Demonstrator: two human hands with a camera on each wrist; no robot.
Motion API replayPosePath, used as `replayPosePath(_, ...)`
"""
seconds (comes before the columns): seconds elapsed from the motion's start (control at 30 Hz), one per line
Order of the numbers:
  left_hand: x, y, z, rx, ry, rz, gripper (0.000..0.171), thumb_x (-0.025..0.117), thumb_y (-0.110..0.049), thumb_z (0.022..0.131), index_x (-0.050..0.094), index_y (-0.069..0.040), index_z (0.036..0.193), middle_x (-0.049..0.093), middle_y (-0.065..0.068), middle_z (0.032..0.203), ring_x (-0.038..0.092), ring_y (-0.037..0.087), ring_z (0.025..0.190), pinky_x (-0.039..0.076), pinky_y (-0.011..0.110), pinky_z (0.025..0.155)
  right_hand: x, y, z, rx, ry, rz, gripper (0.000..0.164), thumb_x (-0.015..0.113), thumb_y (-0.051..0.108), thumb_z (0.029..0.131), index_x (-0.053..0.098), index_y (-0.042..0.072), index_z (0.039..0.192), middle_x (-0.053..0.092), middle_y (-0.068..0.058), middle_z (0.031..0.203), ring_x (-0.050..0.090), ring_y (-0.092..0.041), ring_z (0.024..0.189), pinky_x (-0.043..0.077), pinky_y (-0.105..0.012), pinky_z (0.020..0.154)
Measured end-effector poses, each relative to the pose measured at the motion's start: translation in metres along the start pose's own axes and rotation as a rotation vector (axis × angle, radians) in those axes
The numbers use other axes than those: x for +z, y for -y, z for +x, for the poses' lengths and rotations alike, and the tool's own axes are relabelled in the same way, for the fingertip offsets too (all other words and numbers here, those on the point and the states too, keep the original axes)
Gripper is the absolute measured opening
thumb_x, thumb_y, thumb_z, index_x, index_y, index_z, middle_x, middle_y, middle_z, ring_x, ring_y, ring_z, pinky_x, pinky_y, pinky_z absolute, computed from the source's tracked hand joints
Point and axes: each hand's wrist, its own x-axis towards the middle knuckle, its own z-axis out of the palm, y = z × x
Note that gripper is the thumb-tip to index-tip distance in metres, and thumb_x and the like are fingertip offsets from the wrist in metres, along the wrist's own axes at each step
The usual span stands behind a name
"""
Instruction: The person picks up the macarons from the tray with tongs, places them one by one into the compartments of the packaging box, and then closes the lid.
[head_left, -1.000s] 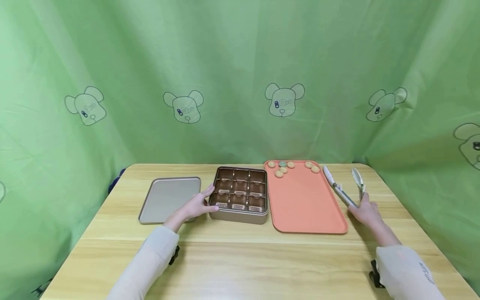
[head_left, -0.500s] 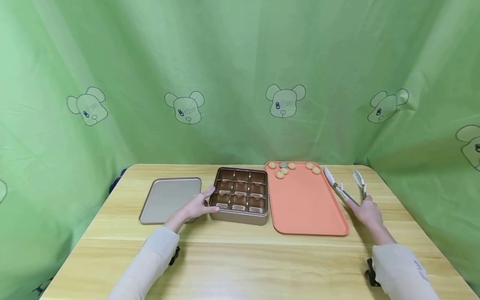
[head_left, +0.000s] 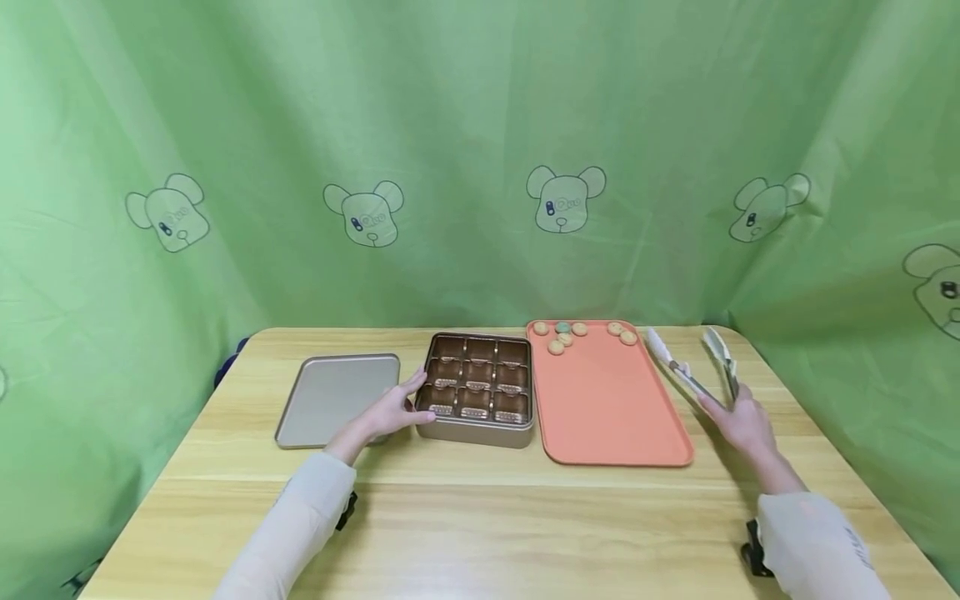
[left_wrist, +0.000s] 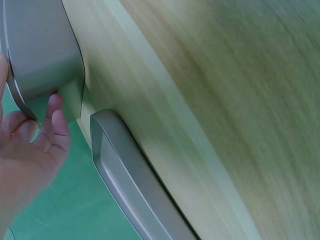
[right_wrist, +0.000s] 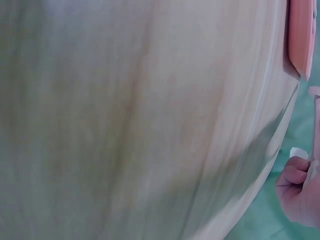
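Observation:
In the head view my left hand holds the near left corner of a square metal tin, its thumb over the rim. The left wrist view has its fingertips against the tin's outer wall. A brown plastic liner with several square compartments sits inside the tin. My right hand grips metal tongs with pale tips, whose two arms stand spread apart beside the tray. The right wrist view shows only part of that hand at its edge.
An orange tray lies right of the tin, with several round cookies near its far edge, one of them greenish. Left of the tin is a flat grey metal lid. A green curtain hangs behind the wooden table.
My right hand has shifted slightly to the right with the tongs, which remain spread. The left hand stays at the tin. The head view moves slightly.

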Motion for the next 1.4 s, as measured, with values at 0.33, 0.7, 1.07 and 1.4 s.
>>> replayPosePath(0.33, -0.001, -0.001, 0.000, 0.004, 0.005, -0.011, 0.084, 0.068, -0.024, 0.080, 0.018, 0.006, 0.141, 0.008, 0.020, 0.150, 0.009, 0.037, 0.137, 0.008, 0.046, 0.112, -0.003, -0.002, -0.001, -0.083, 0.000, 0.053, 0.077, 0.045, 0.042, 0.092, 0.015, -0.014, 0.136, 0.032, -0.050, 0.119, 0.034, -0.064, 0.104, 0.031, -0.070, 0.087)
replayPosePath(0.7, -0.002, -0.001, 0.000, -0.023, 0.004, -0.013, 0.084, 0.067, -0.025, 0.081, 0.018, 0.002, 0.142, 0.007, 0.016, 0.151, 0.008, 0.036, 0.138, 0.005, 0.045, 0.112, -0.009, 0.006, -0.002, -0.120, 0.043, 0.172, 0.081, 0.052, 0.041, 0.090, 0.011, -0.005, 0.143, 0.048, -0.031, 0.092, 0.044, -0.048, 0.092, 0.039, -0.062, 0.077)
replayPosePath(1.07, 0.001, -0.004, 0.004, -0.006, 0.009, 0.011, 0.085, 0.068, -0.027, 0.080, 0.018, 0.002, 0.142, 0.007, 0.015, 0.150, 0.009, 0.035, 0.138, 0.007, 0.044, 0.112, -0.008, -0.001, -0.009, -0.232, 0.245, 0.182, 0.074, 0.058, 0.028, 0.088, 0.020, -0.012, 0.137, 0.043, -0.041, 0.114, 0.045, -0.051, 0.101, 0.041, -0.060, 0.083)
replayPosePath(1.4, 0.002, -0.002, -0.002, 0.010, -0.015, -0.021, 0.082, 0.069, -0.023, 0.080, 0.022, 0.009, 0.139, 0.011, 0.021, 0.149, 0.013, 0.039, 0.135, 0.010, 0.048, 0.111, 0.000, 0.004, -0.010, -0.303, 0.260, 0.144, 0.074, 0.063, 0.026, 0.084, 0.025, -0.010, 0.136, 0.051, -0.031, 0.108, 0.050, -0.036, 0.094, 0.044, -0.045, 0.080)
